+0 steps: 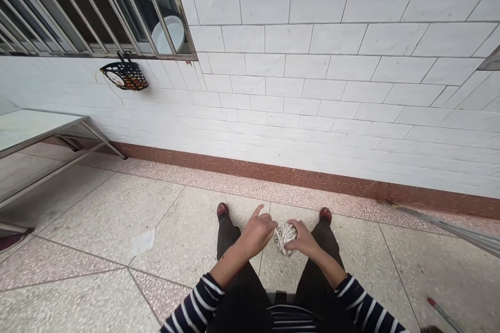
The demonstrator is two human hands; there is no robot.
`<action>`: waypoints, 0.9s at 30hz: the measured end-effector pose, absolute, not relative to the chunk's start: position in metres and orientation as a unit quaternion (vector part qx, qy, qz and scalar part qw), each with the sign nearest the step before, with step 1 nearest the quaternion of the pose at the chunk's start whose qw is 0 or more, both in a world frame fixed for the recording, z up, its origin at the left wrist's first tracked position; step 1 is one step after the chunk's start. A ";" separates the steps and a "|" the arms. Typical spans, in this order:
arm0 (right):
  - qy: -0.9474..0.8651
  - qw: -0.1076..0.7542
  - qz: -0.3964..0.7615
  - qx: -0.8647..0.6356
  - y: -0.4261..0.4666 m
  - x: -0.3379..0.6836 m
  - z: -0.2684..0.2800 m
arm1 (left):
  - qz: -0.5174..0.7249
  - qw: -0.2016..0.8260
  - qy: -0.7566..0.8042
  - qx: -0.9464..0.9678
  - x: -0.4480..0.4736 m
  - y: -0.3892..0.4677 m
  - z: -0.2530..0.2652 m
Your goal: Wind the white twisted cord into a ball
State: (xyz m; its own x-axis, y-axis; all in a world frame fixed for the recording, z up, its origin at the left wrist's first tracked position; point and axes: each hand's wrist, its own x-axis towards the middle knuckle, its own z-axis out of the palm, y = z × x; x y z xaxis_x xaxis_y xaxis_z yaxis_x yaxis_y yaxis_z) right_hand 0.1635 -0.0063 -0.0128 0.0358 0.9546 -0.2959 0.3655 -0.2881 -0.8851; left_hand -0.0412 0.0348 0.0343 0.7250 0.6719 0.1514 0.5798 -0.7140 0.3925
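A ball of off-white cord (286, 239) is held low between my knees, its strands wound over one another. My right hand (303, 239) grips it from the right side, thumb and fingers spread around the bundle. Just left of the ball, my left hand (257, 231) is closed, with one finger sticking up and away. Its curled fingertips meet a strand at the ball's left edge and appear to pinch it. The palm side of the left hand is hidden.
A metal-legged table (42, 125) stands at the left. A black basket (127, 75) hangs from the barred window. Ahead is a white tiled wall (297, 73). A pale sheet (143, 242) lies on the floor. Poles (449, 226) and a red-tipped stick (441, 312) lie at right.
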 end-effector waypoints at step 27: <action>-0.357 0.706 0.489 -0.367 -0.043 0.234 0.192 | 0.135 0.302 0.503 0.799 -0.031 0.171 0.020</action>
State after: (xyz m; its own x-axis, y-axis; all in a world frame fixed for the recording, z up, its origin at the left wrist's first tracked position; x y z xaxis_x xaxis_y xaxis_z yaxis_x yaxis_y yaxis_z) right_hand 0.2343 -0.0430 0.1915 0.2675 0.9527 0.1445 -0.4288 0.2520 -0.8676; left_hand -0.0308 0.1711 0.0200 0.4573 0.8850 -0.0875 0.7217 -0.3118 0.6180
